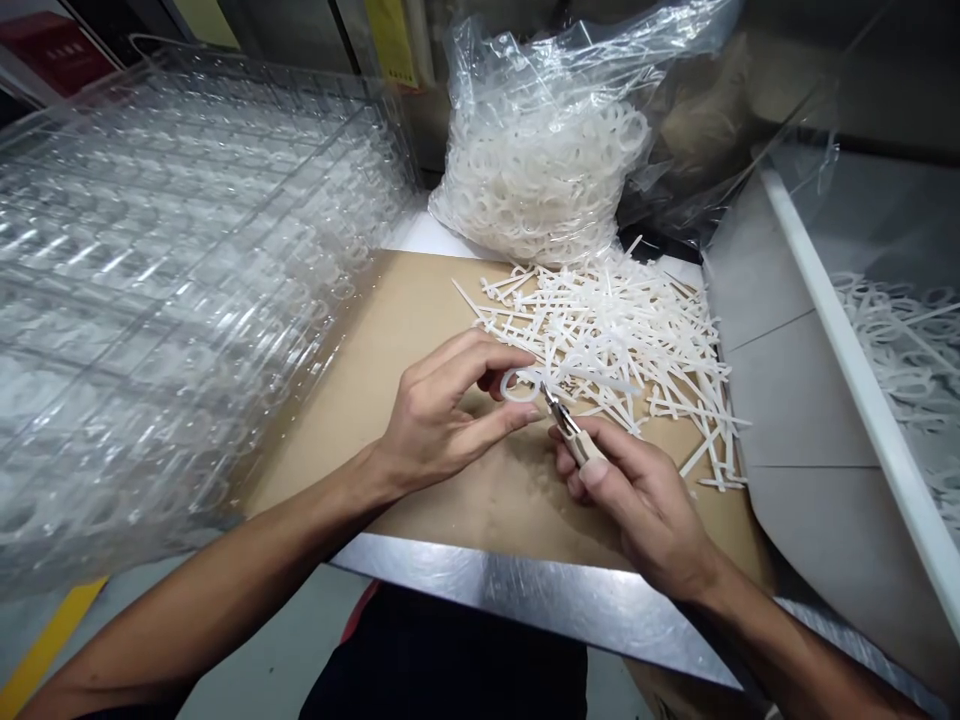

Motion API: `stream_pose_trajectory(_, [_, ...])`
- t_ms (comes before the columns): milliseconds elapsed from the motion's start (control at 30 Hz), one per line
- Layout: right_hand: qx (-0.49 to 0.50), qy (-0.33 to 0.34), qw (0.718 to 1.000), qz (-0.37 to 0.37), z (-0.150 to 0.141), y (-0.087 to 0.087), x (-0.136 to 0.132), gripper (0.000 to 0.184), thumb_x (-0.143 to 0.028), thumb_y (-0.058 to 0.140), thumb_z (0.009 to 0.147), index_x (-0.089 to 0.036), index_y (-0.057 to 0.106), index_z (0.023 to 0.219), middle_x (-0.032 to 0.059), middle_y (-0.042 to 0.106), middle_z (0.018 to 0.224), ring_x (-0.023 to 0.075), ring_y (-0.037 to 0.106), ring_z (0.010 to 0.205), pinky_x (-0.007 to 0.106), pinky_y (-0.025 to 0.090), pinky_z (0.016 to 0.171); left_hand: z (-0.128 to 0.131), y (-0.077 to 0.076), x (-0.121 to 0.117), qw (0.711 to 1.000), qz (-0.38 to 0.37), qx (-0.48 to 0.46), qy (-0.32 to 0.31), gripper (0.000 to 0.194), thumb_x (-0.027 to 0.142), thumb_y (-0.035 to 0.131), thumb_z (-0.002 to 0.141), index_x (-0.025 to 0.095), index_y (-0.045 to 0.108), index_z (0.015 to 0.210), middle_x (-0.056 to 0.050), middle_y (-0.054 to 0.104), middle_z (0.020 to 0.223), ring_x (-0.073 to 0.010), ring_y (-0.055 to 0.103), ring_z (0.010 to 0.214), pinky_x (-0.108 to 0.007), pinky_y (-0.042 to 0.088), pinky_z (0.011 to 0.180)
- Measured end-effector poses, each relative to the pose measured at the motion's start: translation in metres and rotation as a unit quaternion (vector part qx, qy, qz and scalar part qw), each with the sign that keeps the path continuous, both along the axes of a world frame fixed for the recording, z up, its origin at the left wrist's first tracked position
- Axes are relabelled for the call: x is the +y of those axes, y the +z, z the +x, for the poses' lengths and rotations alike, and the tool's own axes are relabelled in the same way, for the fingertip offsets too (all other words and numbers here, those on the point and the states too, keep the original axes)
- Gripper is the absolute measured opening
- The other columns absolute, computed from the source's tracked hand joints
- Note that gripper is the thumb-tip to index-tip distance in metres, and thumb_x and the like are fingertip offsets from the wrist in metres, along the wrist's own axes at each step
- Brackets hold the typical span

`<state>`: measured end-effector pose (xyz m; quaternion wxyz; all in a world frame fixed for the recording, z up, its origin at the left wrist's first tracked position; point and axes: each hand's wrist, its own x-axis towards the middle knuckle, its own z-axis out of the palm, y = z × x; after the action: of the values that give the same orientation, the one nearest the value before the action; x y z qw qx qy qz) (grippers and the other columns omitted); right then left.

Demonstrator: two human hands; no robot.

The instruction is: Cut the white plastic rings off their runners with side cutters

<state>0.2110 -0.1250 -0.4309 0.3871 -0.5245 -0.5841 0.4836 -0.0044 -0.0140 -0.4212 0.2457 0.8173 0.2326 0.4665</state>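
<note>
Two bare hands, mine, are working over a brown cardboard sheet [480,490]: my left hand [442,415] is pinching a white plastic ring [519,385] between thumb and curled fingers, while my right hand [637,505] is closing around beige-handled steel snips [574,440], their tips just beside the ring. A tangled heap of white plastic runners [622,350] is lying just beyond, a clear bag of white rings [540,170] is slumping behind it, and stacked clear plastic trays [187,270] are rising to my left.
</note>
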Motion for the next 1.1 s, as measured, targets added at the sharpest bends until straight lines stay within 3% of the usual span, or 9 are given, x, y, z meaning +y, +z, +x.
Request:
stream_pose_trajectory(400, [-0.013,-0.014,1.000,0.003,-0.0025,0.0025,0.0005,0.028,-0.045,0.051,0.106,-0.023,0.067,0.104,0.0061,0.065,0.085,0.0215,0.059,0.072,0.035,0.049,0.060,0.0002,-0.0007,-0.0011,1.000,0.012,0.014,-0.011,0.027,0.029,0.077,0.093,0.019,0.070,0.117,-0.006,0.073,0.096,-0.0140,0.065,0.078,-0.028,0.055,0.071])
stream_pose_trajectory(733, [-0.010,-0.009,1.000,-0.006,-0.0011,0.0006,-0.0001,0.027,-0.044,0.052,0.106,-0.023,0.068,0.107,0.0062,0.065,0.090,0.0217,0.061,0.076,0.033,0.047,0.060,-0.0008,0.0000,0.0001,0.999,0.035,0.022,-0.015,0.027,0.024,0.078,0.091,0.017,0.069,0.116,-0.007,0.072,0.095,-0.0142,0.066,0.080,-0.028,0.055,0.073])
stream_pose_trajectory(1100, [-0.006,-0.011,1.000,-0.015,-0.0021,0.0005,-0.0011,0.028,-0.044,0.052,0.107,-0.022,0.069,0.108,0.0048,0.063,0.087,0.0190,0.057,0.071,0.031,0.047,0.060,-0.0019,0.0001,-0.0004,0.999,0.015,0.040,-0.014,0.024,0.029,0.076,0.093,0.019,0.071,0.115,-0.007,0.073,0.094,-0.0156,0.067,0.080,-0.030,0.056,0.074])
